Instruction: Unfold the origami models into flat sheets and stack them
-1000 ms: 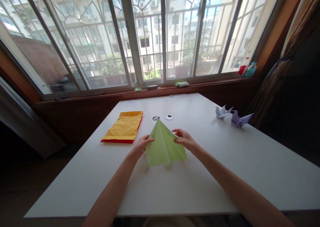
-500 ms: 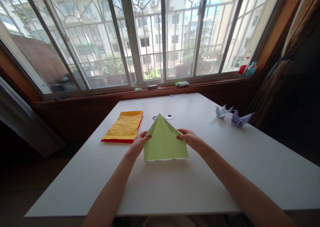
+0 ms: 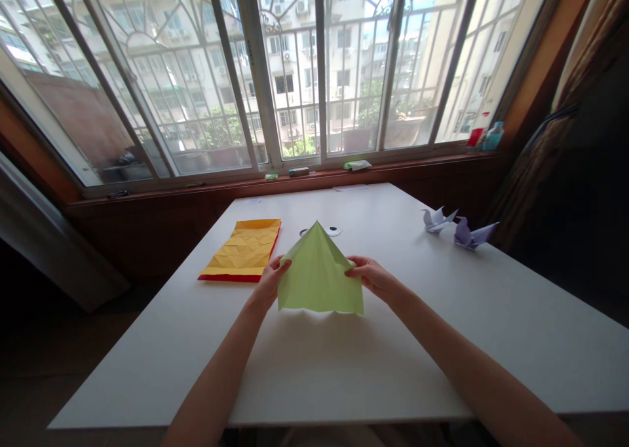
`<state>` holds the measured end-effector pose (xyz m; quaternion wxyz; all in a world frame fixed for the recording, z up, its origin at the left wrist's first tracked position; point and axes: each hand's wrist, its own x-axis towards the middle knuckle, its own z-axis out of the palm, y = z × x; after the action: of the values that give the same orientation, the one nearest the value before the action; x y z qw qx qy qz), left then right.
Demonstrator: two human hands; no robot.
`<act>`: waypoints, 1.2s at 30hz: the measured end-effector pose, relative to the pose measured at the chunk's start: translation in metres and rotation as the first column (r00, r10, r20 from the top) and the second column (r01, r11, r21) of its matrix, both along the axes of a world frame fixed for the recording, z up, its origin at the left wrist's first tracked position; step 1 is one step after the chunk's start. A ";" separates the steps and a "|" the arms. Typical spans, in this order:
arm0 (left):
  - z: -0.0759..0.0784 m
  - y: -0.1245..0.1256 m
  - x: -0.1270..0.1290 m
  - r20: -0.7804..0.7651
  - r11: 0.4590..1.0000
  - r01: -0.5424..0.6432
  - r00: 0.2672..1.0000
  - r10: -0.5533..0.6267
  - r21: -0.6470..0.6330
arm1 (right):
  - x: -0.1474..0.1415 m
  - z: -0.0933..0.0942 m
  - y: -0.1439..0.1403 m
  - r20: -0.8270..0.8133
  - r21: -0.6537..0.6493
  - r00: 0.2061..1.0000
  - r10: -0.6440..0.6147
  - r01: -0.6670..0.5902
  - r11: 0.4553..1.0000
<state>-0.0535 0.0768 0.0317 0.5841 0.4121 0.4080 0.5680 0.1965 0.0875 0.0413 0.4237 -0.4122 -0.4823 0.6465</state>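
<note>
A sheet of light green origami paper [image 3: 319, 280] is held up over the white table [image 3: 403, 368], its top folded to a point and its lower edge wavy. My left hand [image 3: 273, 279] pinches its left side, thumb on the near face. At the right side my right hand [image 3: 372, 275] grips it the same way. Most of the fingers of both hands are hidden behind the paper. Just beyond the tip lie two small round discs, one of them a white disc with a black spot [image 3: 333, 231]; the other is partly covered by the paper.
Left of my hands lies creased yellow paper [image 3: 243, 247] on red paper [image 3: 230, 278]. Toward the right edge stand a white paper crane [image 3: 436, 219] and a purple paper crane [image 3: 472, 234]. Small packets and bottles line the sill under the barred window.
The green paper has lifted and turned slightly, its lower edge shifting left and up and its tip a little right. Both hands keep their hold on it.
</note>
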 end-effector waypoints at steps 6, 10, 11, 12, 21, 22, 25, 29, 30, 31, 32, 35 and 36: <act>-0.002 0.003 -0.003 -0.093 0.995 -0.098 0.991 0.101 0.034 | 0.000 0.000 -0.003 0.130 0.015 0.990 0.060 -0.063 0.998; -0.005 0.008 -0.004 -0.173 0.985 -0.162 0.970 0.171 0.064 | 0.000 0.000 -0.005 0.208 0.012 0.969 0.131 -0.136 0.991; -0.007 0.009 -0.004 -0.195 0.984 -0.168 0.965 0.177 0.062 | 0.000 0.001 -0.005 0.222 0.015 0.964 0.143 -0.150 0.989; -0.008 0.010 -0.004 -0.214 0.984 -0.169 0.961 0.177 0.055 | -0.001 0.001 -0.005 0.235 0.022 0.960 0.151 -0.160 0.987; -0.014 0.014 -0.002 -0.212 0.991 -0.109 0.973 0.092 -0.073 | 0.001 0.006 -0.007 0.303 0.070 0.929 0.210 -0.241 0.968; -0.013 0.014 -0.002 -0.199 0.992 -0.104 0.976 0.088 -0.070 | 0.000 0.006 -0.007 0.311 0.073 0.927 0.210 -0.244 0.967; -0.011 0.012 -0.003 -0.158 0.994 -0.100 0.983 0.092 -0.041 | -0.001 0.004 -0.008 0.332 0.075 0.919 0.211 -0.249 0.966; -0.010 0.009 -0.003 -0.119 0.992 -0.119 0.985 0.123 0.035 | -0.004 0.001 -0.009 0.340 0.072 0.915 0.219 -0.258 0.964; -0.010 0.009 -0.002 -0.122 0.991 -0.121 0.984 0.127 0.055 | -0.005 0.001 -0.010 0.340 0.070 0.915 0.219 -0.257 0.964; -0.009 0.008 -0.001 -0.130 0.990 -0.121 0.983 0.130 0.074 | -0.006 0.000 -0.010 0.341 0.066 0.914 0.218 -0.254 0.965; -0.009 0.007 0.000 -0.141 0.988 -0.120 0.981 0.133 0.092 | -0.007 -0.001 -0.011 0.342 0.061 0.914 0.217 -0.252 0.966; -0.006 0.004 0.004 -0.176 0.985 -0.108 0.976 0.130 0.131 | -0.010 -0.005 -0.011 0.345 0.043 0.913 0.219 -0.249 0.968; -0.005 0.003 0.006 -0.184 0.986 -0.097 0.975 0.122 0.137 | -0.010 -0.006 -0.010 0.346 0.039 0.912 0.218 -0.247 0.968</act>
<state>-0.0477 0.0802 0.0271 0.4822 0.4783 0.4474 0.5819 0.1861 0.0774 0.0349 0.2709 -0.4393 -0.6197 0.5913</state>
